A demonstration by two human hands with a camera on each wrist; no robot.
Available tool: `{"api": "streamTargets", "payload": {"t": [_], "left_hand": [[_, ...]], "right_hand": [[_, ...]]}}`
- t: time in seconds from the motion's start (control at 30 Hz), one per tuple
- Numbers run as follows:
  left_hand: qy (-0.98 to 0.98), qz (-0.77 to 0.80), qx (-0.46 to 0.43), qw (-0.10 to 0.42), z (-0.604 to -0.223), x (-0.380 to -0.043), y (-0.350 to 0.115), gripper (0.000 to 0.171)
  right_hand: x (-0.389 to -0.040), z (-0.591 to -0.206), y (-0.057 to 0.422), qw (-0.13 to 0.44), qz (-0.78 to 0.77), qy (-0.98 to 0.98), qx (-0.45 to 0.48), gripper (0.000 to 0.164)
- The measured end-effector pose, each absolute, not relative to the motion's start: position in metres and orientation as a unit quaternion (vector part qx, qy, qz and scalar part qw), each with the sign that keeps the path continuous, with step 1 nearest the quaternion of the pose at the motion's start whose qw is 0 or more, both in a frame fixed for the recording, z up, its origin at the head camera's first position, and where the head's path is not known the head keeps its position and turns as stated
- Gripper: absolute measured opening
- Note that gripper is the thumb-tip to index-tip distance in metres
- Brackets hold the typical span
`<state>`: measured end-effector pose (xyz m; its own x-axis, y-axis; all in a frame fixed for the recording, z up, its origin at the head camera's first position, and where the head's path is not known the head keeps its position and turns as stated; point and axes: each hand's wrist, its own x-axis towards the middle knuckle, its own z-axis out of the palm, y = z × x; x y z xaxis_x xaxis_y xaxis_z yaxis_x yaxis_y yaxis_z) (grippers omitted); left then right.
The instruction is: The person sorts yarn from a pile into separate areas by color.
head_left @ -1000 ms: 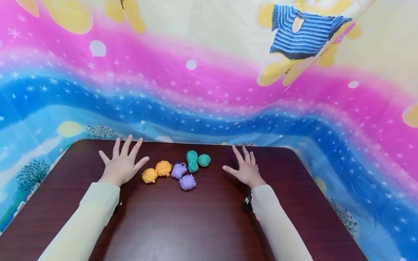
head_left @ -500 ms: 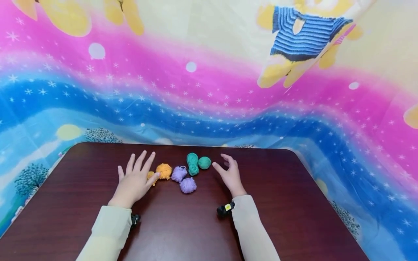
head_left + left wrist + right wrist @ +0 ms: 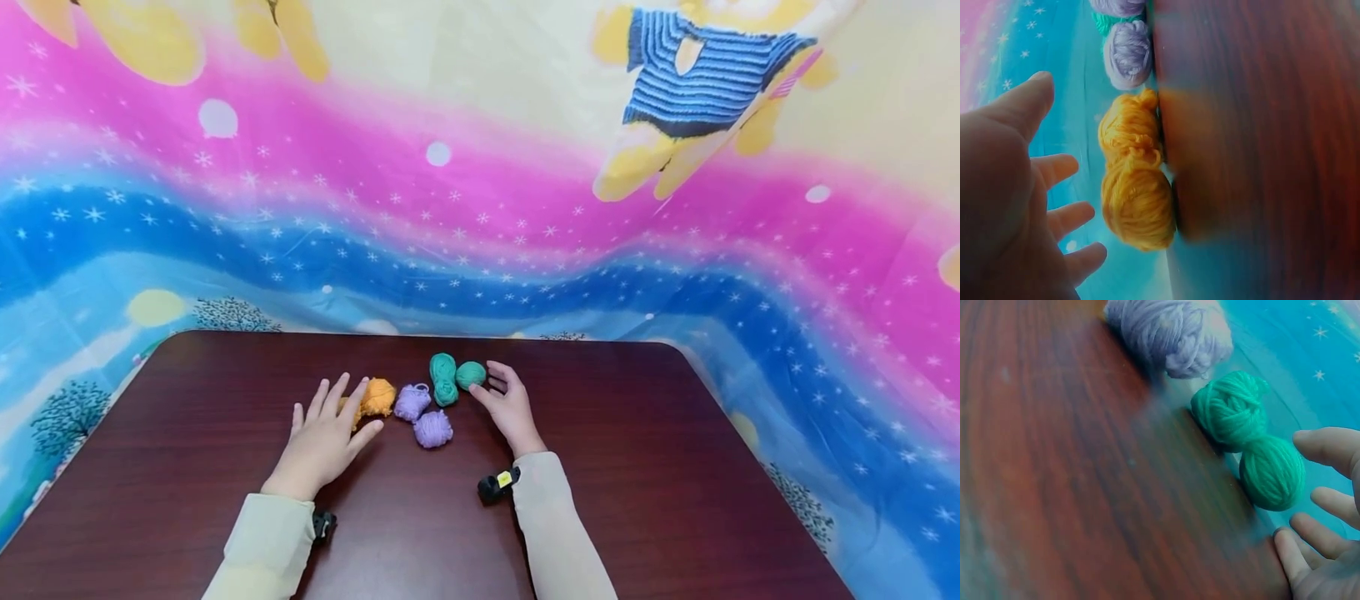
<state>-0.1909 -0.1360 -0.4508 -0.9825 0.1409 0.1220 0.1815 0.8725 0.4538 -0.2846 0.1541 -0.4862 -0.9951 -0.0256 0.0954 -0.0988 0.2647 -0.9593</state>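
Observation:
My left hand [image 3: 321,443] hovers by two orange yarn balls with its fingers spread. In the left wrist view, the nearer orange yarn ball [image 3: 1138,209] touches the other orange yarn ball [image 3: 1127,128], and the hand is apart from both. At the right end of the row, my right hand [image 3: 513,410] holds its thumb and fingers loosely bent beside a round green yarn ball [image 3: 1272,474]. A gap shows between them in the right wrist view. A longer green yarn bundle [image 3: 443,379] lies against that ball. Two purple yarn balls, one behind [image 3: 412,402] and one in front [image 3: 433,430], sit mid-row.
The yarn lies toward the far side of a dark brown wooden table [image 3: 420,525]. Behind its far edge hangs a colourful printed cloth [image 3: 450,225]. A small black device [image 3: 495,485] is strapped at the right wrist, with another [image 3: 324,527] at the left.
Both hands have moved inward from the sides. The left now partly covers the orange yarn in the head view, and the right has come up to the round green ball with fingers more bent.

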Motion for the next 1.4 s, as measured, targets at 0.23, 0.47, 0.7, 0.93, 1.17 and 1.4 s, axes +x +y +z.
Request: {"api": "streamTargets", "payload": {"t": [0.23, 0.47, 0.7, 0.93, 1.17, 1.4], "left_hand": [[-0.968, -0.229, -0.094, 0.034, -0.451, -0.189, -0.13, 0.074], [-0.97, -0.226, -0.083, 0.007, -0.447, -0.188, -0.126, 0.078], [-0.971, -0.226, -0.079, -0.005, -0.447, -0.188, -0.125, 0.078], [-0.969, -0.236, -0.075, -0.012, -0.451, -0.187, -0.126, 0.078], [-0.968, -0.241, -0.073, -0.017, -0.452, -0.187, -0.127, 0.078], [-0.967, -0.244, -0.072, -0.025, -0.454, -0.188, -0.126, 0.079]], "right_hand": [[-0.292, -0.488, 0.153, 0.027, 0.598, -0.799, 0.05, 0.064], [-0.301, -0.489, 0.152, 0.039, 0.591, -0.803, 0.062, 0.064], [-0.302, -0.49, 0.15, 0.049, 0.568, -0.819, 0.064, 0.061], [-0.301, -0.492, 0.149, 0.056, 0.558, -0.825, 0.068, 0.055], [-0.301, -0.492, 0.148, 0.073, 0.569, -0.817, 0.051, 0.052], [-0.305, -0.494, 0.148, 0.066, 0.544, -0.835, 0.056, 0.059]]}}
